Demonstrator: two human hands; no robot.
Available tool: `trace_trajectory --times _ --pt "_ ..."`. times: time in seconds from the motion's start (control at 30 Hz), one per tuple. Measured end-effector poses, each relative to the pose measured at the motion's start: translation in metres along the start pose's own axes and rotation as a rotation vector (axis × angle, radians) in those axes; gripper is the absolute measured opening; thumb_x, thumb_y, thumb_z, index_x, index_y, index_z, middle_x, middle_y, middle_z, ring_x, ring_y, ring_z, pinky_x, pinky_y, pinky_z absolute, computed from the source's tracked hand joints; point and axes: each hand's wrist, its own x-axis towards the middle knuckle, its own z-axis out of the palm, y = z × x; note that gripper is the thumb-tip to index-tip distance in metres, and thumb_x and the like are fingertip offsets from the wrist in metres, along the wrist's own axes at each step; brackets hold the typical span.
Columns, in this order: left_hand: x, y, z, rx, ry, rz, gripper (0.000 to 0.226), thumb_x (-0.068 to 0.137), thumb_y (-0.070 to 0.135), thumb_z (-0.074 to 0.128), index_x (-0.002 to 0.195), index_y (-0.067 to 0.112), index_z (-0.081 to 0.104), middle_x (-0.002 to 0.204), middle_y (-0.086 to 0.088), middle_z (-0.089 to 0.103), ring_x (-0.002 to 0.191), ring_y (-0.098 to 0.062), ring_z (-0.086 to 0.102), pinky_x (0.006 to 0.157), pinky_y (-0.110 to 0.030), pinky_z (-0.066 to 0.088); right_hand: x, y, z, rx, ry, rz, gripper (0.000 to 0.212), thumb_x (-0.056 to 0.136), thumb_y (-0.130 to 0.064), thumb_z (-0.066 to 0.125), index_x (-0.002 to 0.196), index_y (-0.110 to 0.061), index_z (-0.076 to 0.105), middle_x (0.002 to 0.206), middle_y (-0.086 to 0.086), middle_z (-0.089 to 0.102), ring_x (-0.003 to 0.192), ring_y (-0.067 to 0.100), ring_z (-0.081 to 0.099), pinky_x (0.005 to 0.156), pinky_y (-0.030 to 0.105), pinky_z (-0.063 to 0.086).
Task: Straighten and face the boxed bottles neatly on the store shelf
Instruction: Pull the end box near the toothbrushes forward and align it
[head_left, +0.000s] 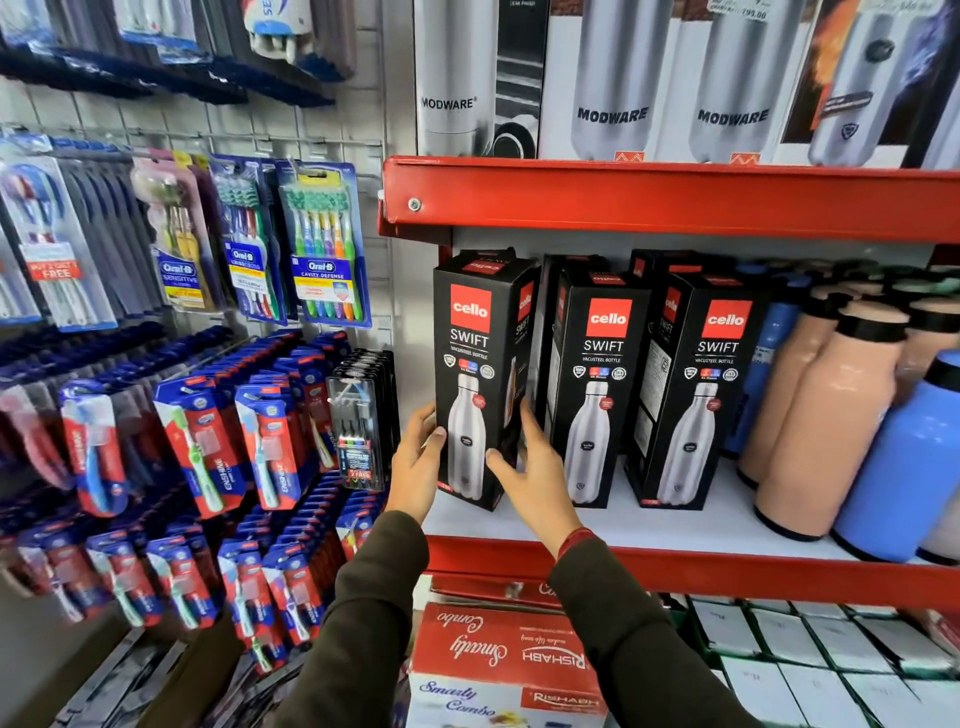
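Three tall black Cello Swift bottle boxes stand on the white shelf board (691, 525) between red rails. I grip the leftmost box (470, 358) from both sides near its bottom: my left hand (415, 462) on its left edge, my right hand (530, 467) on its right side. That box stands upright with its front toward me. The middle box (597, 384) and the right box (698, 389) stand beside it, turned slightly left so their left sides show. More black boxes stand behind them, mostly hidden.
Loose peach bottles (821, 415) and blue bottles (904, 457) crowd the shelf's right end. Modware boxes (613, 78) fill the shelf above. Toothbrush packs (322, 244) hang on the grid wall to the left. Red and white cartons (498, 654) lie below the shelf.
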Motion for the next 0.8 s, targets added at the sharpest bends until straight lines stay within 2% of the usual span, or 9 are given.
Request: trace_trajectory --times 0.1,0.2,0.27,0.33,0.43,0.6,0.7,0.8 --pt "-0.004 0.002 0.004 0.045 0.022 0.011 0.035 0.097 0.019 0.047 0.131 0.024 0.05 0.134 -0.002 0.06 0.125 -0.018 0.056 0.11 -0.043 0.043 0.002 0.002 0.002 0.004 -0.01 0.003 0.068 0.091 -0.02 0.054 0.15 -0.032 0.023 0.151 0.001 0.043 0.138 0.017 0.043 0.115 0.043 0.036" --pt "-0.007 0.001 0.009 0.085 0.059 0.029 0.039 0.091 0.032 0.048 0.129 0.024 0.051 0.13 0.002 0.061 0.125 -0.013 0.056 0.107 -0.039 0.045 0.006 0.003 0.002 -0.031 -0.018 0.007 0.067 0.095 -0.012 0.051 0.151 -0.033 0.022 0.15 0.001 0.046 0.136 0.019 0.046 0.115 0.043 0.037" --pt "-0.009 -0.001 0.012 0.1 0.061 0.042 0.038 0.094 0.031 0.049 0.131 0.022 0.05 0.129 0.004 0.061 0.124 -0.013 0.056 0.105 -0.034 0.046 0.007 0.003 0.002 -0.055 -0.008 0.026 0.066 0.096 -0.009 0.049 0.151 -0.033 0.023 0.146 0.003 0.05 0.133 0.02 0.05 0.114 0.042 0.038" --pt "-0.011 -0.001 0.016 0.095 0.06 0.038 0.035 0.099 0.021 0.05 0.134 0.018 0.048 0.129 0.002 0.059 0.123 -0.013 0.055 0.1 -0.02 0.046 0.007 0.002 0.001 -0.063 0.002 0.05 0.065 0.096 -0.007 0.046 0.151 -0.032 0.023 0.143 0.007 0.053 0.131 0.022 0.051 0.114 0.04 0.037" --pt "-0.012 -0.001 0.019 0.111 0.068 0.05 0.035 0.1 0.013 0.047 0.135 0.017 0.047 0.13 0.0 0.059 0.117 -0.002 0.055 0.09 -0.001 0.042 0.007 0.002 0.001 -0.06 0.021 0.071 0.064 0.097 -0.005 0.044 0.151 -0.032 0.023 0.142 0.01 0.053 0.131 0.025 0.051 0.114 0.039 0.037" --pt "-0.012 0.001 0.022 0.09 0.096 0.028 0.033 0.1 0.018 0.049 0.133 0.021 0.049 0.126 0.006 0.059 0.112 0.005 0.055 0.084 0.003 0.042 0.007 0.003 0.004 -0.058 0.021 0.101 0.059 0.098 -0.008 0.044 0.151 -0.026 0.025 0.144 0.011 0.051 0.133 0.026 0.049 0.114 0.036 0.035" --pt "-0.012 0.002 0.023 0.079 0.126 -0.001 0.036 0.101 0.019 0.048 0.136 0.016 0.051 0.126 0.005 0.059 0.115 -0.006 0.056 0.082 0.004 0.042 0.005 0.001 0.006 -0.013 0.016 0.129 0.051 0.1 -0.017 0.044 0.149 -0.023 0.032 0.143 0.009 0.053 0.132 0.025 0.049 0.11 0.031 0.037" --pt "-0.013 0.003 0.023 0.088 0.13 -0.033 0.038 0.101 0.018 0.048 0.138 0.009 0.052 0.127 0.0 0.06 0.116 -0.01 0.055 0.079 0.006 0.041 0.002 -0.003 0.005 0.031 0.028 0.145 0.046 0.101 -0.024 0.042 0.146 -0.02 0.037 0.138 0.011 0.056 0.129 0.025 0.052 0.101 0.023 0.036"
